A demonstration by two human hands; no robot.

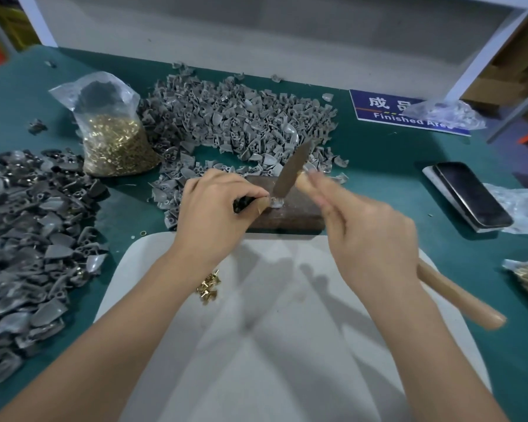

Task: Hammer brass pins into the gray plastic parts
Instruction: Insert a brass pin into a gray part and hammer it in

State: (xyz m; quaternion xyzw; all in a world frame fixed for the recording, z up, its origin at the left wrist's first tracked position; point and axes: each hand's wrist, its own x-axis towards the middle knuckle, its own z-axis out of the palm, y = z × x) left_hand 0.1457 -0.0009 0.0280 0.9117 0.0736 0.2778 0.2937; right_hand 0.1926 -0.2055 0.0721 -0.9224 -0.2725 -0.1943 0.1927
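Brass pins fill clear bag beside gray parts

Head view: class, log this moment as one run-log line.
left hand: pinches gray part on wooden block | right hand: swings hammer | loose brass pins: near

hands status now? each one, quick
Left hand: closed, pinching a gray plastic part on the wooden block.
Right hand: closed around the hammer handle, head down at the part.

Two hands, one hammer, two phones.
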